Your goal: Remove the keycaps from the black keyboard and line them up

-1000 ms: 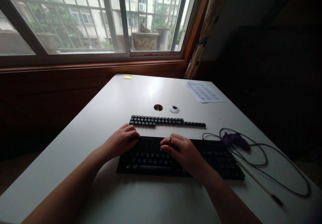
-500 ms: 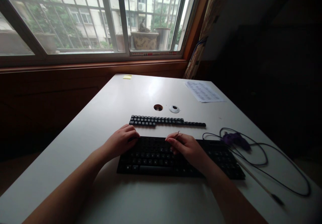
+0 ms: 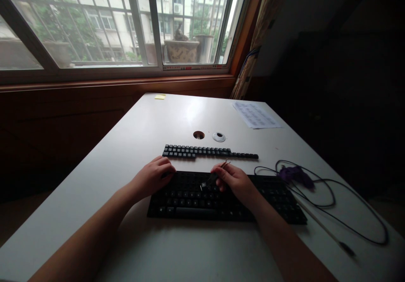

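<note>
A black keyboard (image 3: 196, 213) lies on the white table in front of me. My left hand (image 3: 155, 173) is closed on its upper left corner, fingers curled at the edge. Above the middle of the keys, my right hand (image 3: 230, 177) pinches a thin tool that looks like a wire keycap puller (image 3: 225, 164). Two wire tips stick up past the fingers, and its lower end reaches down to a keycap (image 3: 204, 185); whether that cap is lifted I cannot tell. The upper left key rows look dark, without visible caps. Removed keycaps (image 3: 196, 151) stand in neat rows behind the keyboard.
A dark cable (image 3: 332, 193) with a purple bundle (image 3: 295, 176) loops at the right, its plug (image 3: 348, 249) near the edge. Farther back are a cable hole (image 3: 199, 135), a white ring cover (image 3: 219, 136), printed sheets (image 3: 257, 115) and a yellow note (image 3: 160, 96).
My right hand has shifted slightly right and turned, so the puller's lower end now shows over the keys. The left hand stays on the keyboard corner.
</note>
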### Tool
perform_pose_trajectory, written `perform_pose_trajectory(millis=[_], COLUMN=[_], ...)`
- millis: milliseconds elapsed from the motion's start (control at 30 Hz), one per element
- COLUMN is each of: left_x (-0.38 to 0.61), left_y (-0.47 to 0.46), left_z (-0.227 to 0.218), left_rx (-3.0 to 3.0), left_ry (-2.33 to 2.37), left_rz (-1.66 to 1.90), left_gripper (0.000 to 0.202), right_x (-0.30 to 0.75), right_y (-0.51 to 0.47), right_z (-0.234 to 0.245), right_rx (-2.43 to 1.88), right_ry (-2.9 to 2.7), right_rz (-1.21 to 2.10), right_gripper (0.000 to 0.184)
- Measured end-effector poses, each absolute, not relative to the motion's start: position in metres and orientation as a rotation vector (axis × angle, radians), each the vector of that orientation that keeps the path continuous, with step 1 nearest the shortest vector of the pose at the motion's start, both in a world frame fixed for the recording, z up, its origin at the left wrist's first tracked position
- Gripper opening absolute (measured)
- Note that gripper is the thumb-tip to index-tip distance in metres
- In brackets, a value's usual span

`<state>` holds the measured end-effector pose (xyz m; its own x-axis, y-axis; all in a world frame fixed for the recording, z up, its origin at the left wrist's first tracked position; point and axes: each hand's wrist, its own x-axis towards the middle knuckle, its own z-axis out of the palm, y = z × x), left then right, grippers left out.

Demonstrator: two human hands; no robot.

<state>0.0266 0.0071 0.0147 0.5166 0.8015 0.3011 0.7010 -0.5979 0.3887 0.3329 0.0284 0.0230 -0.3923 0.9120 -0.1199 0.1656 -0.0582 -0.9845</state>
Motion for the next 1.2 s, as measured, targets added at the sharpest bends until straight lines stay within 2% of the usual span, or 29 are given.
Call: perform_pose_trajectory(millis=[133,600,833,1200], left_x=[0.026,0.044,0.061,0.091], left_y=[0.008,-0.004,-0.013,-0.027], left_z=[0.013,0.023,0.017,0.019], left_rx=[2.558,2.597,2.589,2.535], left_ry=[1.279,1.216,1.189,1.285], left_rz=[0.663,0.801,0.714,0.683], left_gripper=[0.017,0.015,0.017,0.026], right_x=[0.335,0.329,0.322,0.327], right_y=[0.031,0.02,0.019,0.019], right_z=[0.017,0.021,0.023,0.034], right_rx=[-1.173,-0.984,-1.009,-1.249], right_ry=[-1.56,-1.592,-1.532,-1.466], right_rz=[1.531,1.482,1.488,0.96], right_gripper=[0.04,0.033,0.036,0.039])
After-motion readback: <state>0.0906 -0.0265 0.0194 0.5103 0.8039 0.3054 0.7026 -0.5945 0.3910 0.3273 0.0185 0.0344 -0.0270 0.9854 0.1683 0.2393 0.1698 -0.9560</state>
